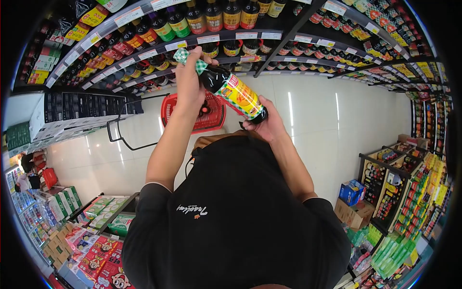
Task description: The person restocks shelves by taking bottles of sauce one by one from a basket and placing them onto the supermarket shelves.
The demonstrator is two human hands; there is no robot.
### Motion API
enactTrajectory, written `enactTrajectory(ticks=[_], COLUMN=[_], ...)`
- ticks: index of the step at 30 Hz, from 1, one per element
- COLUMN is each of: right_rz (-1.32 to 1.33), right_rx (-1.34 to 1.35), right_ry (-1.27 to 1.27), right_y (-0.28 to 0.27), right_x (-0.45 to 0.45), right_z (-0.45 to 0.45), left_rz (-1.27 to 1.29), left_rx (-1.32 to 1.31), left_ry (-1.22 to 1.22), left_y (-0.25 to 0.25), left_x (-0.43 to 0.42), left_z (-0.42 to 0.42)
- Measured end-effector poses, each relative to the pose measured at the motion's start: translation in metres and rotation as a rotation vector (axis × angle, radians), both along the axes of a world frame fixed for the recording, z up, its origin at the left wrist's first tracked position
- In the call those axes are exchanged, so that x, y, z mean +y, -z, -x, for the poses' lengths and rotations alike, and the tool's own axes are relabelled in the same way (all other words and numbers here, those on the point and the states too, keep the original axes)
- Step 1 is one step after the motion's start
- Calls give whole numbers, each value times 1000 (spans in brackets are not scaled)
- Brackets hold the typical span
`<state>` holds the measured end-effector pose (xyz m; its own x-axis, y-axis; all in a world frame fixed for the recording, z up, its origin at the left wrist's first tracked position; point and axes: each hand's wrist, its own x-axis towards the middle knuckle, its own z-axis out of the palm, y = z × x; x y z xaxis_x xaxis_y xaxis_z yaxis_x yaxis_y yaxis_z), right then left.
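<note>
A dark bottle point(241, 98) with a yellow label and green-checked trim is held at a slant in front of the chest. Around its neck, at the green-and-white checked cap end, my left hand point(190, 77) is closed. The bottle's base rests in my right hand point(268, 121), with the thumb on its side and the fingers partly hidden underneath. Below the bottle, a red shopping basket point(173, 108) stands on the floor, partly covered by my left forearm. Shelves of similar bottles point(211, 17) run just beyond my hands.
A black-handled frame point(118, 135) reaches left from the basket. Stacked dark cartons point(79, 113) stand at the left. Behind on the right are a display rack point(385, 180), a cardboard box point(353, 214) and a blue pack point(352, 191). Red packages point(103, 257) lie at the lower left.
</note>
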<state>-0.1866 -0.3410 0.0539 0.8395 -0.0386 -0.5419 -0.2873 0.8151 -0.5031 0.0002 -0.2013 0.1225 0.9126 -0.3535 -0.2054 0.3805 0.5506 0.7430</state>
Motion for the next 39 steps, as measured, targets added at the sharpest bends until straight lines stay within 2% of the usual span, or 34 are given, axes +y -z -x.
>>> enactTrajectory(ticks=[3, 9, 12, 15, 21, 27, 30, 33, 34, 37, 39], right_rz=[30, 183, 408, 789, 907, 1185, 1107, 1008, 862, 748, 800], right_rx=[-105, -297, -359, -419, -450, -474, -413, -446, -457, -448, -459], right_ry=[-131, -319, -277, -200, -300, -555, -471, -361, -333, -343, -399], right_y=[-2, -12, -6, -13, 3, 5, 4, 25, 31, 36, 33], right_x=[-16, -74, -105, -132, -182, -211, -213, -213, -212, -219, -224], right_z=[-11, -32, -42, -49, -58, -75, -79, -74, -72, -67, -71], left_rz=[-17, 52, -95, -166, -197, -287, -319, -362, -369, -399, -428], left_rx=[48, -14, -32, -6, 14, -54, -88, -75, -78, -117, -191], left_ry=[-43, 46, 7, -72, -154, -102, -72, -10, 12, 70, 99], left_y=[2, 1, -6, -2, 4, 7, 18, 23, 21, 17, 19], left_x=[-22, -75, -110, -140, -180, -214, -230, -243, -245, -248, -247], left_z=[-11, -29, -29, -25, -15, 0, 10, 18, 20, 23, 27])
